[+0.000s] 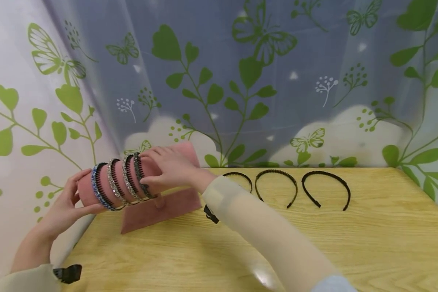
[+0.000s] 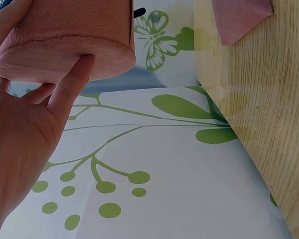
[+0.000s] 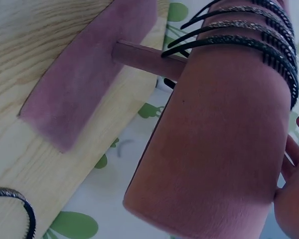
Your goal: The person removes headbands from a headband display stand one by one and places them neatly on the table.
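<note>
A pink plush headband stand (image 1: 179, 156), a thick roll on a post and flat base, leans on the table's left side. Around the roll sit several headbands: a blue one (image 1: 99, 188), two silver glittering ones and a dark glittering one (image 1: 138, 174). My left hand (image 1: 67, 205) holds the roll's left end; in the left wrist view one finger lies on its round end face (image 2: 114, 64). My right hand (image 1: 171, 166) rests on the roll, its fingers over the top and thumb in front, touching beside the dark headband. The right wrist view shows only part of that hand (image 3: 294, 199).
Three dark headbands lie in a row behind and right of my right forearm: one partly hidden (image 1: 241, 175), a thin toothed one (image 1: 276, 172) and a thicker one (image 1: 326, 173). A patterned curtain (image 1: 219, 81) hangs behind the wooden table (image 1: 387, 227).
</note>
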A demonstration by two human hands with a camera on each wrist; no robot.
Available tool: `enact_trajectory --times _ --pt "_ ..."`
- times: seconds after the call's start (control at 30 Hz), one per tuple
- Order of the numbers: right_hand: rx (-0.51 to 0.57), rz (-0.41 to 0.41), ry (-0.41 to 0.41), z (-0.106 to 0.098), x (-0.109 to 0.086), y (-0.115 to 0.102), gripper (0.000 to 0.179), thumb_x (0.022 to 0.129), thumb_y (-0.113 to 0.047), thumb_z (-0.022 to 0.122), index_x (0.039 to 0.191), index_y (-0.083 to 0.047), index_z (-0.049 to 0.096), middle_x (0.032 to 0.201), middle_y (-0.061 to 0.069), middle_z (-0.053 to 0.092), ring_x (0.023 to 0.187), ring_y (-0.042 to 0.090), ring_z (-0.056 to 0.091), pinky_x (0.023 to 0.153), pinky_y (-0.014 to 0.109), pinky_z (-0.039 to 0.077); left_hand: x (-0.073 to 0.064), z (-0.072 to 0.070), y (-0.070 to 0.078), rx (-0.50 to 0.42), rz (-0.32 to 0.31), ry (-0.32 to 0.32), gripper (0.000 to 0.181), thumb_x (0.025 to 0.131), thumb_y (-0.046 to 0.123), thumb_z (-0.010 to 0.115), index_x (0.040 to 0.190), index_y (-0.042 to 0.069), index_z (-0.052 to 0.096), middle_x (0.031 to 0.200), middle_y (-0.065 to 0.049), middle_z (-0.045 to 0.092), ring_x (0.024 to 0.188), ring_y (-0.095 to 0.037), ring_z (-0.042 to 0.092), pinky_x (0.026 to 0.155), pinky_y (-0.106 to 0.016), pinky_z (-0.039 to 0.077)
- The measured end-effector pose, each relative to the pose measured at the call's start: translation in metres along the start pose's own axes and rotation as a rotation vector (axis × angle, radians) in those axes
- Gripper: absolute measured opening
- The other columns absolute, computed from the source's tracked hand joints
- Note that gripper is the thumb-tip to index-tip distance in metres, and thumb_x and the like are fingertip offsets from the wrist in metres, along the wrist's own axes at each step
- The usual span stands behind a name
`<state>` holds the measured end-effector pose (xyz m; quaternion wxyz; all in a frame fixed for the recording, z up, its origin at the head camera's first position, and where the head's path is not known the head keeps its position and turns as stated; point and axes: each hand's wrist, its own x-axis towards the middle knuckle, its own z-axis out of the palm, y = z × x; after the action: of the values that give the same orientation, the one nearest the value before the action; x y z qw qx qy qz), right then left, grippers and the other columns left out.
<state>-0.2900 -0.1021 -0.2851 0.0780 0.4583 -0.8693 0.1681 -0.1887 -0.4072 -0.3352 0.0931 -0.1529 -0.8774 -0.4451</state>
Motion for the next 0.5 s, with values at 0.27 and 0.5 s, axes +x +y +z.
enact_trajectory --times 0.27,0.5 --pt "-0.087 0.083 -0.076 0.007 0.011 -0.007 0.079 0.088 -0.071 0.046 0.155 -0.036 0.020 0.152 -0.006 0.029 0.141 0.013 0.022 0.115 0.032 0.012 0.000 0.003 -0.001 0.004 -0.008 0.005 0.097 0.084 -0.006 0.071 0.155 0.028 0.014 0.136 0.014 0.031 0.110 0.004 0.041 0.074 -0.018 0.049" --pt "-0.160 0.109 -0.086 0.010 0.015 -0.010 0.083 0.084 -0.076 0.045 0.154 -0.038 0.021 0.153 -0.008 0.028 0.141 0.013 0.022 0.115 0.033 0.011 -0.001 0.002 -0.002 -0.021 0.012 0.005 0.098 0.083 -0.011 0.070 0.155 0.028 0.016 0.136 0.012 0.033 0.111 0.002 0.042 0.075 -0.017 0.049"
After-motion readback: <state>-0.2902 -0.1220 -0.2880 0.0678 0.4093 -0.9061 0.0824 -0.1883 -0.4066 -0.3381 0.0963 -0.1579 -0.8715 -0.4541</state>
